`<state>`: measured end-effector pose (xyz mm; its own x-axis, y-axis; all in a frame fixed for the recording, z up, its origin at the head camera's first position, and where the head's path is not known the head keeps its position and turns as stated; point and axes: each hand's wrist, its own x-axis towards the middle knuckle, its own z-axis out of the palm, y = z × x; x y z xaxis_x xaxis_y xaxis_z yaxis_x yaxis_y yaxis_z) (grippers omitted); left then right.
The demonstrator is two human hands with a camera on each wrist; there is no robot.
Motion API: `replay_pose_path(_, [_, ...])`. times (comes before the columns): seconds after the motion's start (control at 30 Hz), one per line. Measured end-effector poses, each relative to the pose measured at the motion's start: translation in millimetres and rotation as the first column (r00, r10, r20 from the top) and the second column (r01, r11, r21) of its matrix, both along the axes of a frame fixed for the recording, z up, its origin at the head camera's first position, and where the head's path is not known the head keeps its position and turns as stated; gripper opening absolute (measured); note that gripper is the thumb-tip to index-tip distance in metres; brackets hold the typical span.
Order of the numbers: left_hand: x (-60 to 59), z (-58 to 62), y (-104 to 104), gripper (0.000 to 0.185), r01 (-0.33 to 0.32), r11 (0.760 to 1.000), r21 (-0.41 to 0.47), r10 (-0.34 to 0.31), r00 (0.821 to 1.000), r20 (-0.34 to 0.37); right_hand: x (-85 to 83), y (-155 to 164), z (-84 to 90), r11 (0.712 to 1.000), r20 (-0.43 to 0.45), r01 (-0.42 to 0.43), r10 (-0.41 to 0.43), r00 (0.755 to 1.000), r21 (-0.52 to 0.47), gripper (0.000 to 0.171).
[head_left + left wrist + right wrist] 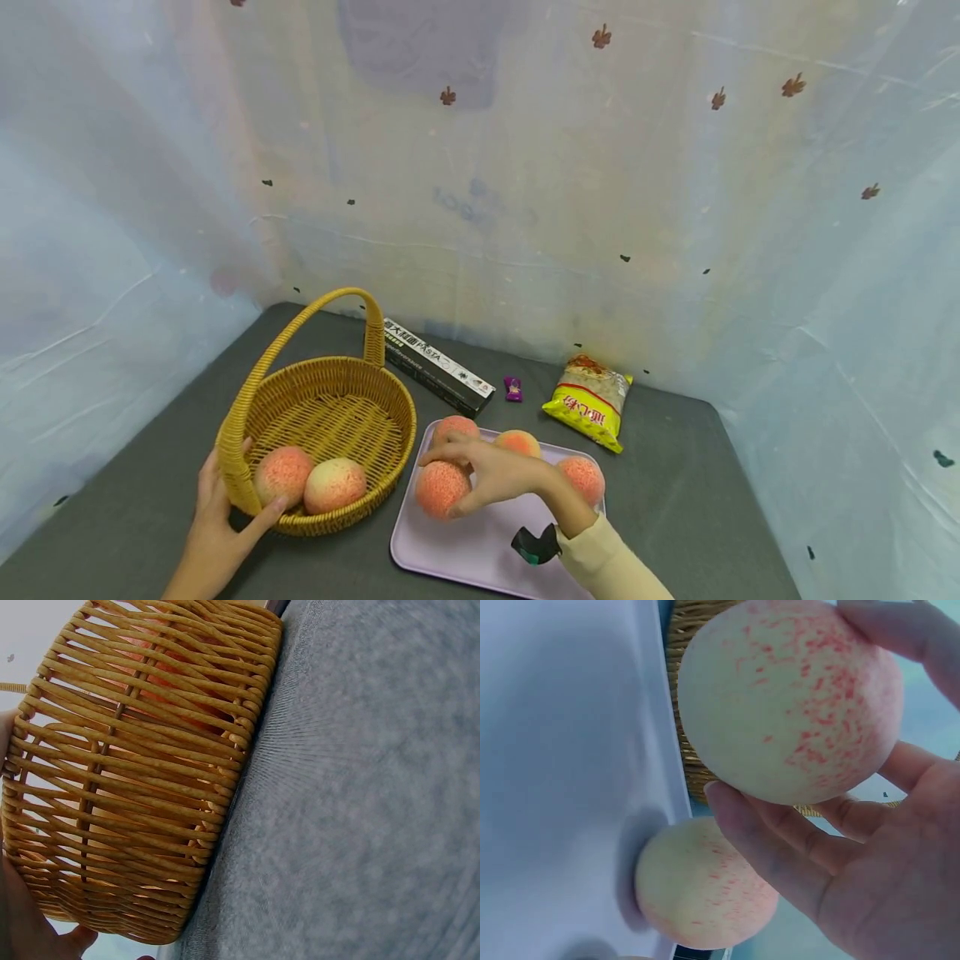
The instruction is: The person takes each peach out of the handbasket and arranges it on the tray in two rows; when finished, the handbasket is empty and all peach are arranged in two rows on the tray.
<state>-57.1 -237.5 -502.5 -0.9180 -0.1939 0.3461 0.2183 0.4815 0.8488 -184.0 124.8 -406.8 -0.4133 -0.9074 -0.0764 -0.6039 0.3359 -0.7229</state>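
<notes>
Peach (441, 488) in right hand (495, 471), fingers curled over top, thumb under; sits just above lilac tray (480, 550) near its left edge. Looks round, smooth-skinned, light enough for one hand; probably firm but bruisable, so wide fingertip cradle around middle suits better than hard pinch. Left hand (213, 533) grips wicker basket (330, 417) at rim by handle base, thumb against side, steadying it on bench (675, 500). Two peaches in basket, three more on tray. Pasta box (438, 377), yellow snack bag (591, 402) behind.
</notes>
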Motion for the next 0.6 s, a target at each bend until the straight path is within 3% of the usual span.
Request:
replay_pose_path(0.23, [0.2,-2.7,1,0.091,0.01,1.0,0.003,-0.01,1.0,-0.014,9.6,-1,-10.4,0.997,-0.027,-0.009,0.011,1.0,0.078,0.064])
replay_pose_path(0.6, [-2.0,-3.1,-1,0.091,0.011,1.0,0.007,-0.011,1.0,-0.02,13.3,-6,-19.4,0.993,-0.043,-0.087,0.091,0.995,0.083,0.066])
